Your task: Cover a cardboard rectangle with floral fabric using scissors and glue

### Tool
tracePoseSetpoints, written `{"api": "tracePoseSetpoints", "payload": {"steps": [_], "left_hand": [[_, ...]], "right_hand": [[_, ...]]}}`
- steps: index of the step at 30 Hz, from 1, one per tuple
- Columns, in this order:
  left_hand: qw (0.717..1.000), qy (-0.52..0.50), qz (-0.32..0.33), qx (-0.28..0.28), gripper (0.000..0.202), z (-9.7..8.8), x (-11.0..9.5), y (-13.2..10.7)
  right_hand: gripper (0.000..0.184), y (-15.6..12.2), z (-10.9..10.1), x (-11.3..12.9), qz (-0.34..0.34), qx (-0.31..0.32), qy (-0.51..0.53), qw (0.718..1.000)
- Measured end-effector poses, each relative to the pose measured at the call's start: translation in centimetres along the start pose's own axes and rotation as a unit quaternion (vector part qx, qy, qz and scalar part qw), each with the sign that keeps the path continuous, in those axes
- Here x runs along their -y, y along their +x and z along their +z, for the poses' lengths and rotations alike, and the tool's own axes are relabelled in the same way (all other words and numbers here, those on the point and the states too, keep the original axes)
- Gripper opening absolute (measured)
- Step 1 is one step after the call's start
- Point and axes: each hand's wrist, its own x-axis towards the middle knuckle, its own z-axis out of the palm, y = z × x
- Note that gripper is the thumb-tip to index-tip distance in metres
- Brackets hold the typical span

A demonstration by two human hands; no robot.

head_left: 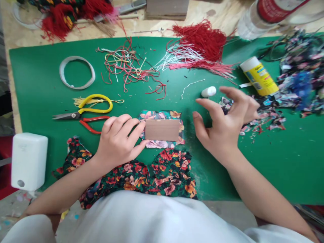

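Observation:
My left hand (pixel 120 140) holds the left end of a brown cardboard rectangle (pixel 162 130) with thumb and fingertips. Under the cardboard lies a floral fabric piece (pixel 159 144), its edges showing all round. To the right, my right hand (pixel 225 118) hovers with fingers apart and nothing in them. A small white cap (pixel 209 91) sits just beyond its fingertips. Further right lies a yellow glue stick (pixel 262 79) without its cap. Scissors (pixel 83 113) with one yellow and one red handle rest beside my left hand, blades pointing left.
Dark floral fabric (pixel 174 172) lies along the near side of the green mat (pixel 278 162). Tangled cords (pixel 126 64), red tassel threads (pixel 202 40) and a tape ring (pixel 77 72) lie beyond. Fabric scraps (pixel 303 67) cover the right. A white box-like device (pixel 29 162) stands left.

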Motion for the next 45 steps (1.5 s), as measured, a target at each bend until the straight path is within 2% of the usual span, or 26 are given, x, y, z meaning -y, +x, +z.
{"api": "tracePoseSetpoints", "payload": {"steps": [1, 5, 9, 12, 16, 18, 24, 28, 30, 32, 34, 38, 41, 45], "left_hand": [[1.0, -0.005, -0.003, 0.002, 0.042, 0.0, 0.0, 0.0], [1.0, -0.011, -0.007, 0.004, 0.039, -0.1, -0.1, 0.0], [1.0, 0.008, -0.003, 0.001, 0.036, -0.2, -0.2, 0.3], [1.0, 0.013, -0.007, 0.013, 0.035, -0.3, -0.3, 0.4], [0.999, 0.007, -0.016, 0.038, 0.037, -0.6, -0.4, 0.4], [0.998, 0.002, -0.02, 0.054, 0.041, -0.7, -0.4, 0.3], [0.994, -0.015, -0.03, 0.101, 0.05, -0.9, -0.5, 0.2], [0.992, -0.03, -0.042, 0.114, 0.053, -0.9, -0.5, 0.1], [0.993, -0.042, -0.041, 0.103, 0.056, -0.8, -0.4, 0.0], [0.995, -0.059, -0.012, 0.08, 0.056, -0.6, -0.3, 0.0], [0.994, -0.078, 0.044, 0.064, 0.056, -0.4, -0.1, -0.1], [0.981, -0.108, 0.137, 0.086, 0.052, 0.2, 0.2, 0.0], [0.973, -0.131, 0.162, 0.102, 0.049, 0.6, 0.4, 0.1], [0.967, -0.16, 0.164, 0.113, 0.049, 0.7, 0.4, 0.1]], "right_hand": [[0.03, 0.2, 0.2, -0.3, 0.003, -0.006, -0.008, 1.0], [0.042, 0.4, 1.0, -0.8, 0.015, 0.05, -0.006, 0.999], [0.043, 0.4, 1.3, -0.9, 0.02, 0.044, 0.035, 0.998], [0.038, 0.4, 1.3, -1.0, -0.001, 0.0, 0.051, 0.999], [0.025, 0.3, 0.8, -1.0, -0.059, -0.105, 0.05, 0.992], [0.017, 0.1, 0.4, -0.8, -0.072, -0.134, 0.044, 0.987], [0.02, -0.3, -0.3, 0.2, -0.111, -0.131, 0.061, 0.983], [0.024, -0.2, -0.2, 0.4, -0.161, -0.096, 0.114, 0.976], [0.024, -0.3, -0.2, 0.5, -0.173, -0.07, 0.138, 0.973], [0.023, -0.3, -0.1, 0.6, -0.179, -0.052, 0.154, 0.97], [0.023, -0.4, -0.1, 0.8, -0.18, -0.047, 0.167, 0.968], [0.024, -0.5, 0.2, 1.0, -0.182, -0.039, 0.172, 0.967], [0.022, -0.4, 0.6, 1.2, -0.185, -0.025, 0.165, 0.968], [0.017, -0.3, 0.8, 1.2, -0.211, 0.012, 0.149, 0.966]]}}
